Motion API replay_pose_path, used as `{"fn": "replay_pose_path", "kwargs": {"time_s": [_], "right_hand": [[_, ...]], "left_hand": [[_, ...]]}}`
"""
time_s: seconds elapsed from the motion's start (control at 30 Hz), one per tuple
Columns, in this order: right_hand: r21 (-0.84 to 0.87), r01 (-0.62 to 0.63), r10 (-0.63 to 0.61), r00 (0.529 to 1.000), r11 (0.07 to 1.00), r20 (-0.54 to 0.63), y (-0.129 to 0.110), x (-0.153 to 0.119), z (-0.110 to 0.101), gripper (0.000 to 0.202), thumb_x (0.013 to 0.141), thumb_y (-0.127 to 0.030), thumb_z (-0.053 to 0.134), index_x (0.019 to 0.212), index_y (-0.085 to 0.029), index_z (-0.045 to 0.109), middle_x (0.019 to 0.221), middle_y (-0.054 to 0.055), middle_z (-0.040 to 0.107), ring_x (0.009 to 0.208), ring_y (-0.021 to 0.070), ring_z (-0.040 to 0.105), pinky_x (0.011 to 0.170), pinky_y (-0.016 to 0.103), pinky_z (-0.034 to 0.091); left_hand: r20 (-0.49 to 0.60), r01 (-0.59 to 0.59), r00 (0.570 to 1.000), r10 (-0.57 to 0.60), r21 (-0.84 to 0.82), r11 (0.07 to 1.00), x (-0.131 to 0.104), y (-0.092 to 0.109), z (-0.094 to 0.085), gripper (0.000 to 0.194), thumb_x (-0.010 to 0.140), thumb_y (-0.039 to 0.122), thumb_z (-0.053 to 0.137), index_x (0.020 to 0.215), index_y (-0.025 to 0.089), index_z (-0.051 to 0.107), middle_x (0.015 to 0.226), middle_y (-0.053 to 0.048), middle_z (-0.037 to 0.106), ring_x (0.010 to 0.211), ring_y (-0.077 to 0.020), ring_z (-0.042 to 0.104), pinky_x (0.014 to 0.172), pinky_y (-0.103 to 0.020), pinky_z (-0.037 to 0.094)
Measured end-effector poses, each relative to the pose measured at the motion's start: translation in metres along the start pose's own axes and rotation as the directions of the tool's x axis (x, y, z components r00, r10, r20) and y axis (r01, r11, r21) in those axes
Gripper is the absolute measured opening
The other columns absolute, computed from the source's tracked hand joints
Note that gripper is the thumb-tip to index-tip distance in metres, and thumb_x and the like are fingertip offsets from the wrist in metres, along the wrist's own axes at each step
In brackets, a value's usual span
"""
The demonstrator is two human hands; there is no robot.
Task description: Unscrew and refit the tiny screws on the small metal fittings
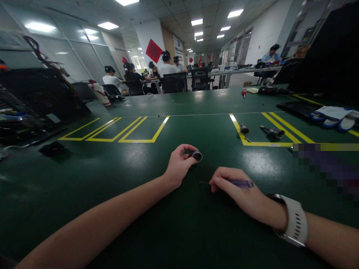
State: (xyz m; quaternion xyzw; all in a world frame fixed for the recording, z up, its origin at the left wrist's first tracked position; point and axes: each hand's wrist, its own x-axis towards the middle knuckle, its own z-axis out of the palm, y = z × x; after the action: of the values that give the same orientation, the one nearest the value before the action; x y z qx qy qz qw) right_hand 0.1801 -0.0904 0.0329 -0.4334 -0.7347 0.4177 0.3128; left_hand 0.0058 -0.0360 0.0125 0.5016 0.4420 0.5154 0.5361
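Between the thumb and fingers of my left hand (pixel 181 164) is a small round metal part (pixel 197 155), its hollow open end facing me. My right hand (pixel 232 185) is closed around a screwdriver with a translucent purple handle (pixel 242 183). Its thin shaft points left, and a small dark piece (pixel 200 182) shows at the tip, too small to make out. The tip is below and apart from the metal part. Beyond my hands, a cup-shaped metal part (pixel 244 129) and a metal part with a long stem (pixel 272 131) lie by the yellow tape, with tiny screws (pixel 247 139) nearby.
Yellow tape outlines (pixel 140 141) mark the green table (pixel 117 168). White-and-blue gloves (pixel 336 116) lie on the right, with a red screwdriver (pixel 244 93) and a dark power tool (pixel 272 90) farther back. A black object (pixel 52 148) sits left. Several people are seated beyond.
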Motion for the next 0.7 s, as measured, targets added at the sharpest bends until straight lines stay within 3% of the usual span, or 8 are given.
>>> {"fn": "replay_pose_path", "kwargs": {"time_s": [0.17,0.3,0.6,0.7], "right_hand": [[-0.277,0.264,-0.262,0.964,0.924,0.045,-0.0027,-0.0071,-0.0028,0.027,0.083,-0.016,0.042,0.058,-0.02,0.05,0.059,0.001,0.056,0.06,0.0154,0.052,0.061,0.031,0.039],[-0.335,0.39,-0.389,0.918,0.857,0.075,-0.002,-0.0106,0.0013,0.022,0.085,-0.013,0.04,0.066,-0.018,0.05,0.063,0.002,0.055,0.06,0.015,0.049,0.064,0.033,0.039],[-0.34,0.43,-0.467,0.884,0.836,-0.032,-0.0008,-0.0094,0.0023,0.016,0.088,-0.013,0.04,0.085,-0.018,0.055,0.079,0.007,0.061,0.074,0.0189,0.055,0.068,0.035,0.043],[-0.346,0.406,-0.45,0.891,0.846,-0.054,0.0007,-0.0086,0.0027,0.012,0.087,-0.012,0.043,0.09,-0.019,0.053,0.086,0.007,0.06,0.081,0.0194,0.055,0.073,0.035,0.045]], "left_hand": [[-0.031,-0.021,0.999,0.021,-0.007,1.0,-0.0002,0.0,0.0012,0.028,0.06,0.004,0.066,0.084,0.014,0.056,0.097,-0.004,0.065,0.085,-0.0155,0.064,0.081,-0.033,0.05],[-0.036,-0.025,0.999,0.025,-0.007,1.0,-0.0003,0.0011,0.0033,0.027,0.059,0.004,0.067,0.083,0.013,0.058,0.098,-0.005,0.066,0.086,-0.0151,0.063,0.082,-0.032,0.05],[-0.024,-0.05,0.998,0.05,0.011,0.999,-0.0004,0.0008,0.0026,0.026,0.061,0.006,0.065,0.086,0.013,0.063,0.095,-0.005,0.068,0.085,-0.0159,0.064,0.085,-0.034,0.05],[0.01,-0.055,0.998,0.055,0.017,0.998,-0.0013,0.0015,0.0015,0.028,0.061,0.007,0.065,0.088,0.014,0.065,0.092,-0.004,0.069,0.083,-0.0164,0.065,0.083,-0.034,0.051]]}}
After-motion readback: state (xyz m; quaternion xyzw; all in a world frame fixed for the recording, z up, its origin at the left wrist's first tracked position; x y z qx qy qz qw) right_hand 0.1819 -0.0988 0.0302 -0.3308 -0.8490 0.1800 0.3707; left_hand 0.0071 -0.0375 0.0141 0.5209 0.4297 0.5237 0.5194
